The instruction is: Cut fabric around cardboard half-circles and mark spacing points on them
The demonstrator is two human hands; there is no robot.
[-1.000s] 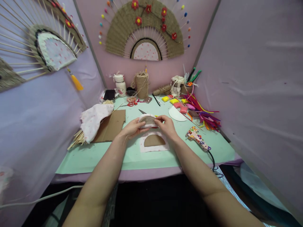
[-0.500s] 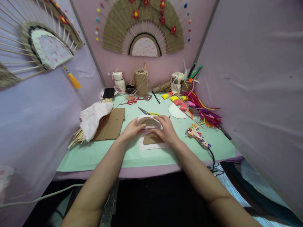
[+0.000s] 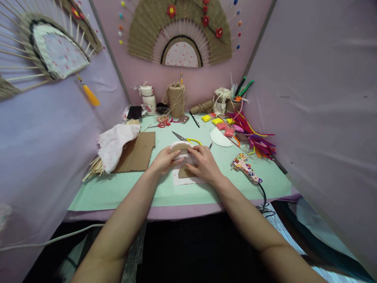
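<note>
Between my two hands is a half-round cardboard piece [image 3: 182, 147] with white fabric around its edge, raised off the table. My left hand [image 3: 165, 159] pinches its left side, thumb on the near face. The fingers of my right hand [image 3: 204, 163] press on its right side. Just below it a second brown cardboard half-circle [image 3: 185, 172] lies on a white fabric piece [image 3: 182, 181], partly covered by my right hand. Beyond my hands lie scissors with yellow handles [image 3: 193, 140], blades pointing left.
At right lies a patterned glue gun [image 3: 246, 168] with a black cord. A white half-circle [image 3: 220, 138], clay packets and pipe cleaners [image 3: 259, 135] are behind it. Cardboard [image 3: 137, 153], fabric and sticks [image 3: 96, 169] lie left. A twine spool [image 3: 176, 100] stands at the back.
The held half-round piece has tilted, so its face looks narrower now. My fingers have shifted slightly along its edge. The whole view has moved a little.
</note>
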